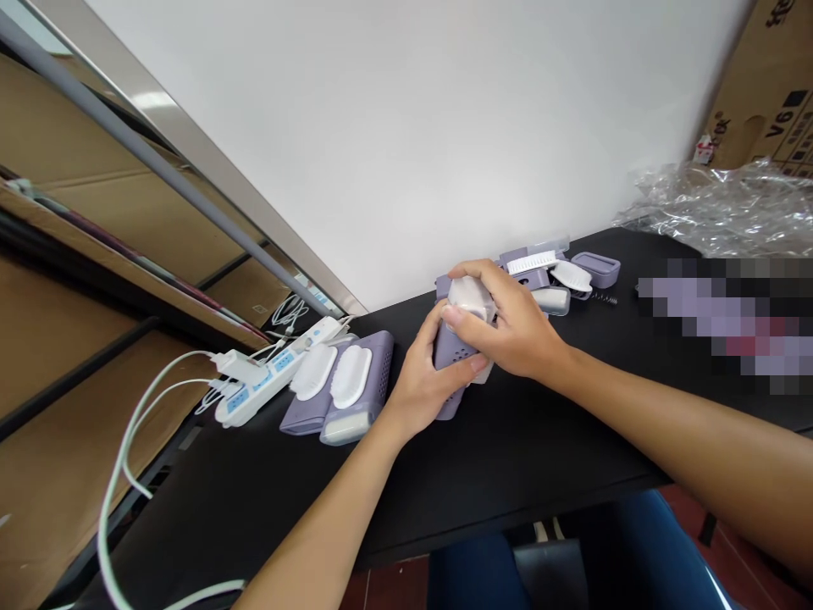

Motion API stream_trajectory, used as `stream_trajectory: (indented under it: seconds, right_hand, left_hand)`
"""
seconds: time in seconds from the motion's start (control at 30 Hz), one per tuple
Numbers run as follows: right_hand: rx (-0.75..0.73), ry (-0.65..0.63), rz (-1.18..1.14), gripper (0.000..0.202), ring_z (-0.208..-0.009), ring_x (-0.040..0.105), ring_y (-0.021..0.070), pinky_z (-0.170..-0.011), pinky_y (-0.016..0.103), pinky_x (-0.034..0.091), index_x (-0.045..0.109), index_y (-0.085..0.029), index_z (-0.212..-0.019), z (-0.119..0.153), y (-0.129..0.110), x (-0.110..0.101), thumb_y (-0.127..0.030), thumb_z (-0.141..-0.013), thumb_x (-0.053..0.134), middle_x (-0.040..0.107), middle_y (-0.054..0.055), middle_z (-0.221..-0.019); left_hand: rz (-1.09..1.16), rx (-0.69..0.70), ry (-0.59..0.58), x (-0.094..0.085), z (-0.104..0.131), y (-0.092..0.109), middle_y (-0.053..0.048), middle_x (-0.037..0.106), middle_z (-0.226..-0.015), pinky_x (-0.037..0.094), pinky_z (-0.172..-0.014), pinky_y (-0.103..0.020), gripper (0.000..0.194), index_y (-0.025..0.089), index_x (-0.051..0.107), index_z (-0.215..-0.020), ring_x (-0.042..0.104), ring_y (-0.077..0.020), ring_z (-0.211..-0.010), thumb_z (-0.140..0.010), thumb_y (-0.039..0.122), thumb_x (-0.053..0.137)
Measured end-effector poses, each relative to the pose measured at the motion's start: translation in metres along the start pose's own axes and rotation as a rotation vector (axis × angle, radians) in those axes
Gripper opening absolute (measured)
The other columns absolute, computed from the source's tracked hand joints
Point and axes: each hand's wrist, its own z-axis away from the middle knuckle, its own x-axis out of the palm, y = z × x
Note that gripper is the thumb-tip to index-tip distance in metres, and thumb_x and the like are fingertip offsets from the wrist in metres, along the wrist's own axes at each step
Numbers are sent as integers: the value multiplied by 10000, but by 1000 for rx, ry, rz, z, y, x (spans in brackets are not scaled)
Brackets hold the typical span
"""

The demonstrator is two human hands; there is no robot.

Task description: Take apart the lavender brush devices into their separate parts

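Observation:
Above the black table, my left hand (423, 377) is closed around a purple plastic case (452, 346) with small round holes in its side. My right hand (517, 326) grips the translucent whitish end (470, 295) of the same case, thumb and fingers on either side. Part of the case is hidden behind my fingers. Left of my left hand lie two similar purple cases (379, 360), side by side, with white oval brushes (351, 377) on top. Just beyond my right hand are loose parts: a white brush (532, 263), a purple oval frame (595, 268) and a small spring (603, 297).
A white power strip (273, 373) with plugs and cables stands at the table's left, beside a metal-framed mirror (209, 178). Crumpled clear plastic (730, 203) and a cardboard box (771, 93) are at the back right. A pixelated purple area covers the right side.

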Motion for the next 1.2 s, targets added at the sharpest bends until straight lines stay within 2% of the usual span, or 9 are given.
stream_trajectory:
  seconds: [0.2, 0.3, 0.4, 0.47, 0.57, 0.67, 0.77, 1.0, 1.2]
  right_hand:
    - [-24, 50, -68, 403, -1088, 683, 244, -965, 412, 551, 616, -273, -1226, -8, -4, -2, -554, -940, 658, 694, 43, -1212]
    - [120, 265, -260, 373, -915, 688, 195, -894, 384, 573, 559, -255, -1129, -22, 0, -18, -592, -1055, 417, 677, 31, -1016]
    - [122, 437, -242, 384, -825, 649, 176, -851, 367, 555, 542, -243, -1119, -32, 8, -36, -607, -1051, 439, 637, 27, -971]
    - [164, 365, -96, 422, -841, 647, 191, -848, 385, 547, 569, -239, -1205, -33, 15, -40, -611, -1008, 541, 638, 35, -1023]
    - [213, -12, 245, 582, -1059, 674, 294, -980, 477, 524, 606, -225, -1373, -24, 23, -32, -583, -923, 697, 676, 91, -1169]
    - [117, -421, 537, 678, -1294, 602, 406, -1135, 570, 420, 632, -218, -1462, -13, 29, -18, -555, -886, 752, 683, 155, -1305]
    - [49, -606, 583, 696, -1373, 563, 418, -1175, 585, 381, 608, -221, -1519, -4, 34, -9, -582, -929, 688, 677, 178, -1388]
    - [27, -509, 622, 658, -1425, 531, 419, -1191, 588, 383, 576, -180, -1560, -4, 38, -9, -499, -990, 662, 610, 206, -1508]
    - [126, -227, 83, 522, -1385, 591, 309, -1168, 500, 439, 611, -213, -1468, -11, 20, -16, -542, -1095, 455, 663, 130, -1469]
  left_hand:
    - [-67, -15, 78, -7, 0, -1, -113, 725, -1332, 565, -1079, -533, 714, 263, 673, -1363, 677, -384, -1273, -738, 510, 915]
    - [-131, -70, 140, -10, -2, -7, -127, 689, -1421, 506, -1144, -548, 860, 264, 641, -1435, 646, -391, -1324, -679, 540, 943]
    - [-119, -53, 254, -13, -6, -15, -120, 706, -1377, 524, -1110, -501, 801, 256, 666, -1387, 663, -362, -1278, -702, 585, 918]
    - [-61, -12, 353, -14, -9, -19, -100, 729, -1298, 544, -1067, -449, 703, 256, 678, -1347, 687, -320, -1208, -771, 613, 865]
    - [7, 66, 496, -15, -11, -22, -76, 731, -1211, 544, -1049, -393, 589, 251, 695, -1288, 691, -276, -1163, -844, 623, 803]
    - [6, 138, 555, -16, -12, -23, -59, 717, -1137, 534, -1061, -379, 558, 237, 699, -1254, 687, -256, -1141, -869, 634, 776]
    - [-21, 171, 556, -18, -12, -23, -54, 709, -1143, 525, -1075, -389, 579, 235, 690, -1269, 684, -250, -1131, -874, 651, 765]
    - [-48, 179, 518, -17, -10, -28, -40, 714, -1100, 526, -1059, -399, 530, 230, 685, -1221, 685, -247, -1102, -866, 607, 797]
    - [35, 98, 276, -14, -1, -16, -75, 744, -1208, 556, -1013, -411, 568, 223, 687, -1300, 696, -289, -1144, -890, 607, 764]
